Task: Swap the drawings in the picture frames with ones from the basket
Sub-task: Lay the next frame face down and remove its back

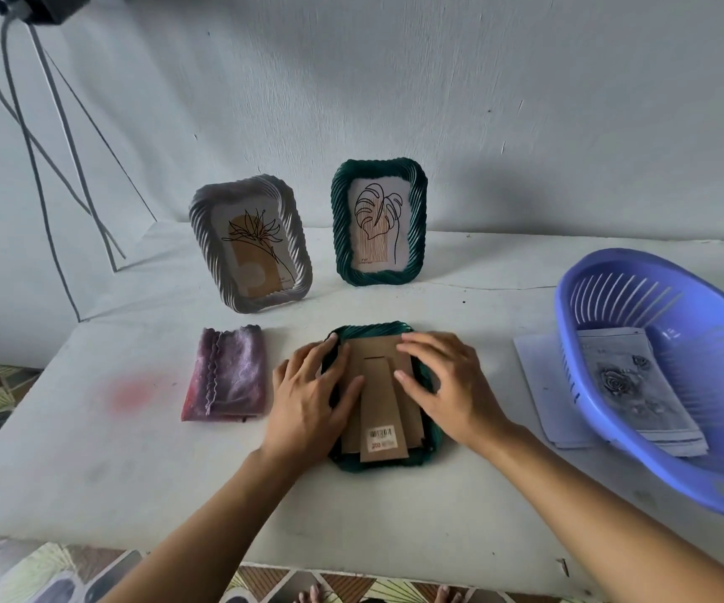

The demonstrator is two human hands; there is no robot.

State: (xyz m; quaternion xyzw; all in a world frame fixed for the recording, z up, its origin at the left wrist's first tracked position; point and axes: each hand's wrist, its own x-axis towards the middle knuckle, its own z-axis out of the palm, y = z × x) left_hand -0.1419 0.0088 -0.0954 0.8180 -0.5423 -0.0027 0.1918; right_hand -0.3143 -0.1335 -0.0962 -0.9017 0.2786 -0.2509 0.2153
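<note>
Here we are over the white table [134, 472], which fills most of the view. Biggest thing on it is the blue slotted basket [664, 476] at the right edge. It is tipped toward us, with a stack of grey drawings [630, 385] lying inside, a rose sketch on top. Loose white sheets [538, 385] poke out from under its left side.

Far left, thin tripod legs [47, 167] stand against the wall.

Now the action, near centre: a dark green frame [371, 330] lies face down, brown cardboard back [377, 354] up and its fold-out stand [380, 411] flat along the middle. Our left hand [308, 398] lies spread over the frame's left side, its fingers resting on the backing and gripping nothing. Our right hand [447, 385] covers the right side with fingers gently arched, tips touching the cardboard and thumb just beside the stand. It holds nothing either.

Further back two frames stand upright, well apart from the hands. A pale ribbed frame [301, 258] on the left shows a line flower [256, 250], and another green frame [340, 219] to its right shows a leaf drawing [377, 219].

Left of the hands, just beside the left one, lies a folded purple cloth [227, 380].

Smallest of all is a barcode sticker [381, 437] at the near end of the stand.
</note>
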